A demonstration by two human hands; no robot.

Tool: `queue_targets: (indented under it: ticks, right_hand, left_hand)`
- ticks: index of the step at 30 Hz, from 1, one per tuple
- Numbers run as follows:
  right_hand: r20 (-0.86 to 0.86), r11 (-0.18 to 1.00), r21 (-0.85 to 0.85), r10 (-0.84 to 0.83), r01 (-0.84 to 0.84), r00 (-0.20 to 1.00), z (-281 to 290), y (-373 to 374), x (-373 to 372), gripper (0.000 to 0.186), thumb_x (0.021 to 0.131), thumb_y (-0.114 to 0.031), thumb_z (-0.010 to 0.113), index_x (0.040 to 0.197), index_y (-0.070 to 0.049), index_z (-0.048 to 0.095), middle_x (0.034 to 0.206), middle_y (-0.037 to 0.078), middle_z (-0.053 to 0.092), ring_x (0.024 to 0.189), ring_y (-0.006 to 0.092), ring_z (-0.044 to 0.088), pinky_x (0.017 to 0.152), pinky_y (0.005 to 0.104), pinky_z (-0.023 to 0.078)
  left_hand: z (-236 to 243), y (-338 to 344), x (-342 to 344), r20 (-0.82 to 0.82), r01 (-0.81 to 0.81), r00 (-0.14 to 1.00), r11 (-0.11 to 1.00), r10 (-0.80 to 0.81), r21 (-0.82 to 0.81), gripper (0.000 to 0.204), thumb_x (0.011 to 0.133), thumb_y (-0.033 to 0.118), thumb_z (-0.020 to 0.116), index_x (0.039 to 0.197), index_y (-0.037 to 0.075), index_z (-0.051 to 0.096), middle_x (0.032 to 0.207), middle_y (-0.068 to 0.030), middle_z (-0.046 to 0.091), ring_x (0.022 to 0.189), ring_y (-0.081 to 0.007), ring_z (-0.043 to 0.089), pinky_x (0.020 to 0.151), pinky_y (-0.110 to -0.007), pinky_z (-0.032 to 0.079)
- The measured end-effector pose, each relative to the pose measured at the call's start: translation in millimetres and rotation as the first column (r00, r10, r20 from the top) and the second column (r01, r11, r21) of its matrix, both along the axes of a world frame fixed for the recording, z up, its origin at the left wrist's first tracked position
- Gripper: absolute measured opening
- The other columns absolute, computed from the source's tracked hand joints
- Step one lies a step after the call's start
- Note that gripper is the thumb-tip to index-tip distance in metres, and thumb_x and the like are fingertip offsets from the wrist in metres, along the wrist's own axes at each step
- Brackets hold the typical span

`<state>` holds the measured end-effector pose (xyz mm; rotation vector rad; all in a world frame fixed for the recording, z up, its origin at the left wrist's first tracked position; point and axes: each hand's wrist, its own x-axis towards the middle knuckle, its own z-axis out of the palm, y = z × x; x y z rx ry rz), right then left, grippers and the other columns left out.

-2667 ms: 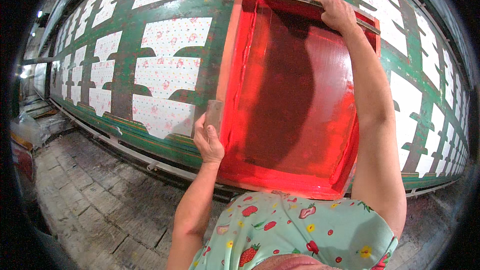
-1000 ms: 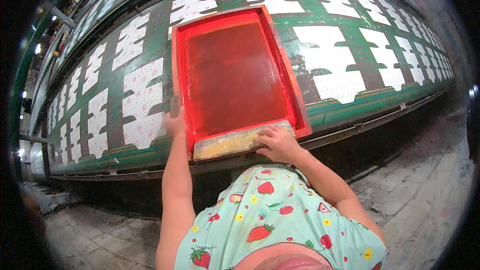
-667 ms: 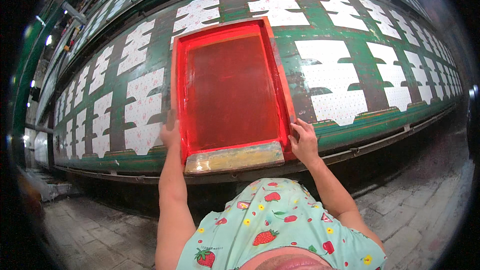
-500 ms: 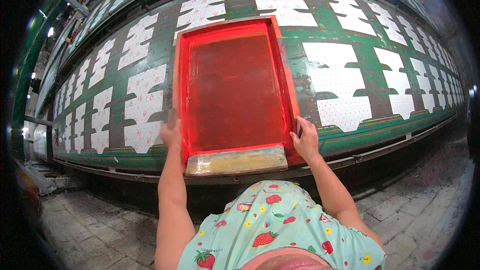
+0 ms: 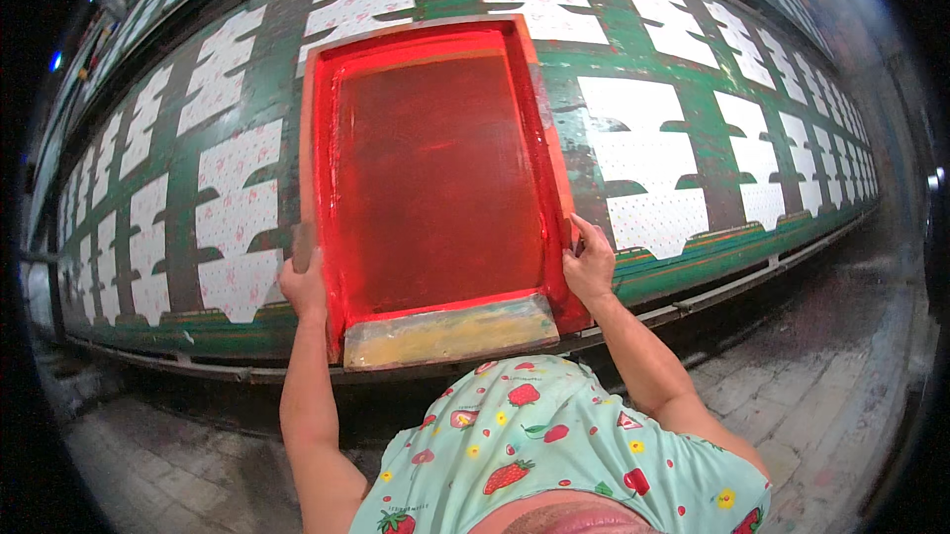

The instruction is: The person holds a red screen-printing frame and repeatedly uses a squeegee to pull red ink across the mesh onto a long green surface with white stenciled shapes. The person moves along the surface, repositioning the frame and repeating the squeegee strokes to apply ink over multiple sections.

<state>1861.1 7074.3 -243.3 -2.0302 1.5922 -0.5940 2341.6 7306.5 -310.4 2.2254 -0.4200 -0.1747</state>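
A screen-printing frame (image 5: 549, 153) with red, ink-smeared inner walls and a dark red mesh (image 5: 435, 188) is in front of me, over the long green table. My left hand (image 5: 303, 282) is closed at the frame's left side, around a brownish handle (image 5: 304, 245). On the right side, my right hand (image 5: 590, 259) is closed around a small dark grip, mostly hidden by the fingers. A yellowish, tape-covered strip (image 5: 450, 332) forms the frame's near end, close to my body. White cut fabric pieces lie on both sides, a flowered one (image 5: 237, 222) at left and a dotted one (image 5: 653, 168) at right.
The green printing table (image 5: 727, 168) runs far to both sides, carrying two rows of fabric pieces. A rail (image 5: 732, 287) follows its near edge. Paved floor (image 5: 762, 361) lies below at right. More fabric-covered tables stand beyond the far edge.
The table, frame and hands have all shifted left in the view. Both hands keep their hold on the frame's sides, and the frame stays between the same fabric pieces.
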Motion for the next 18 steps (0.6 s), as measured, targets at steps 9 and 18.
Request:
queue_targets:
  ticks: [9,18]
  right_hand:
    - [0.086,0.987,-0.152,0.064,-0.05,0.994,37.0,-22.2,-28.1,0.057,0.08,-0.001,0.078,0.136,-0.012,0.076,0.102,0.015,0.071,0.099,0.04,0.071,0.087,0.052,0.059]
    - [0.115,0.976,-0.201,-0.061,0.084,0.991,29.6,-118.0,-158.8,0.06,0.081,0.003,0.068,0.139,-0.01,0.076,0.123,0.017,0.078,0.113,0.0374,0.075,0.102,0.0474,0.06]
  left_hand:
    - [35.9,-21.9,-25.0,-0.177,-0.002,0.984,0.98,-0.034,-0.2,0.032,0.098,0.024,0.09,0.112,-0.003,0.081,0.105,-0.006,0.081,0.09,-0.0181,0.073,0.086,-0.038,0.058]
    - [45.3,-121.6,-166.9,-0.187,-0.012,0.981,0.944,-0.053,-0.331,0.034,0.094,0.023,0.092,0.113,-0.003,0.081,0.107,-0.0088,0.082,0.093,-0.0192,0.075,0.088,-0.039,0.06]
